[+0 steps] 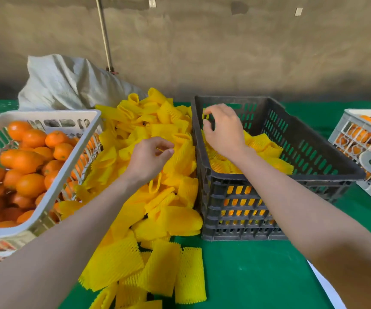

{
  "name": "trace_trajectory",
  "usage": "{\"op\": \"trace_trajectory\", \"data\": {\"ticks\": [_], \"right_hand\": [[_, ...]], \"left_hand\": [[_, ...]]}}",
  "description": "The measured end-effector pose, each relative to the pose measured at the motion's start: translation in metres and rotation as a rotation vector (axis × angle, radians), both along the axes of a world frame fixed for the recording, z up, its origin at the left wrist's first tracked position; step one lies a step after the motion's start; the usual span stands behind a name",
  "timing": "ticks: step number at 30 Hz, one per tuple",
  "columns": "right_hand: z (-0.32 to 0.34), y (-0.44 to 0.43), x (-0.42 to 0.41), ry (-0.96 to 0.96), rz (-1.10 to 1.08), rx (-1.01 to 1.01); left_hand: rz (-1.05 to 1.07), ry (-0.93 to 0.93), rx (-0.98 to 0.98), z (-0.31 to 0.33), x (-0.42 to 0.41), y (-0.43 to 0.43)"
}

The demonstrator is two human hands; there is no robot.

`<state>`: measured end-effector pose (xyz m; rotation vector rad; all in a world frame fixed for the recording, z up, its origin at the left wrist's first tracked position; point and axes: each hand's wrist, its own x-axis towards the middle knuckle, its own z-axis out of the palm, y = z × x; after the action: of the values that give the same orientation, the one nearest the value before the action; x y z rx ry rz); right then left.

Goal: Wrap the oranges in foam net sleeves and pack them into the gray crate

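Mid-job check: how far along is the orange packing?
Done: several sleeved oranges lie in the gray slotted plastic crate. In hand: left hand seems to pinch a yellow foam net sleeve; right hand hovers over the crate, grip unclear. Remaining: the white plastic basket holds many bare oranges.

Bare green table (258, 275) lies near right. The gray crate (302, 139) has open room in its far right half. The sleeve pile (169, 210) fills the gap between crate and white basket (65, 172).
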<state>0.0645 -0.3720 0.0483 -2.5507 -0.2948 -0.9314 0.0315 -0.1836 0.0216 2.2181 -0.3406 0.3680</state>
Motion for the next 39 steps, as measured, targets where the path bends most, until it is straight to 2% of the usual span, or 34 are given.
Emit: {"op": "trace_trajectory", "data": {"ticks": [2, 4, 6, 9, 10, 12, 14, 16, 20, 23, 27, 29, 31, 34, 35, 37, 39], "right_hand": [[0.000, 0.040, -0.027, -0.152, 0.201, 0.076], [-0.014, 0.074, -0.048, -0.121, 0.360, 0.059], [-0.037, 0.098, -0.059, 0.201, 0.432, -0.061], [-0.078, 0.109, -0.059, 0.831, 0.271, -0.502], [-0.089, 0.107, -0.060, 0.958, 0.218, -0.644], [-0.108, 0.103, -0.063, 1.079, 0.155, -0.794], [-0.122, 0.101, -0.065, 1.072, 0.119, -0.798], [-0.125, 0.102, -0.064, 0.999, 0.114, -0.674], [-0.098, 0.110, -0.056, 0.810, 0.187, -0.216], [-0.070, 0.120, -0.053, 0.682, 0.262, 0.123], [-0.043, 0.135, -0.060, 0.696, 0.423, 0.527], [-0.036, 0.140, -0.064, 0.696, 0.453, 0.640], [-0.033, 0.146, -0.065, 0.698, 0.458, 0.696], [-0.030, 0.156, -0.067, 0.624, 0.466, 0.632], [-0.028, 0.161, -0.067, 0.571, 0.481, 0.569], [-0.025, 0.172, -0.066, 0.502, 0.512, 0.489], [-0.023, 0.183, -0.061, 0.431, 0.477, 0.406]], "left_hand": [[0.037, 0.040, -0.074, 0.004, -0.001, 0.018], [0.076, 0.077, -0.156, 0.007, -0.003, 0.036], [0.095, 0.124, -0.223, 0.006, -0.008, 0.053], [0.097, 0.182, -0.257, 0.000, -0.021, 0.077], [0.097, 0.195, -0.258, -0.003, -0.026, 0.084], [0.092, 0.221, -0.258, -0.010, -0.034, 0.095], [0.091, 0.252, -0.237, -0.017, -0.041, 0.102], [0.082, 0.285, -0.221, -0.024, -0.045, 0.107], [0.054, 0.372, -0.185, -0.031, -0.047, 0.112], [0.033, 0.497, -0.249, -0.033, -0.048, 0.110], [0.014, 0.644, -0.302, -0.032, -0.052, 0.107], [-0.017, 0.608, -0.351, -0.030, -0.054, 0.109], [-0.003, 0.436, -0.282, -0.028, -0.058, 0.111], [0.105, 0.080, 0.167, -0.024, -0.060, 0.118], [0.106, 0.012, 0.205, -0.023, -0.060, 0.120], [0.062, -0.018, 0.103, -0.016, -0.057, 0.128], [-0.024, 0.117, -0.076, -0.005, -0.052, 0.142]]}}
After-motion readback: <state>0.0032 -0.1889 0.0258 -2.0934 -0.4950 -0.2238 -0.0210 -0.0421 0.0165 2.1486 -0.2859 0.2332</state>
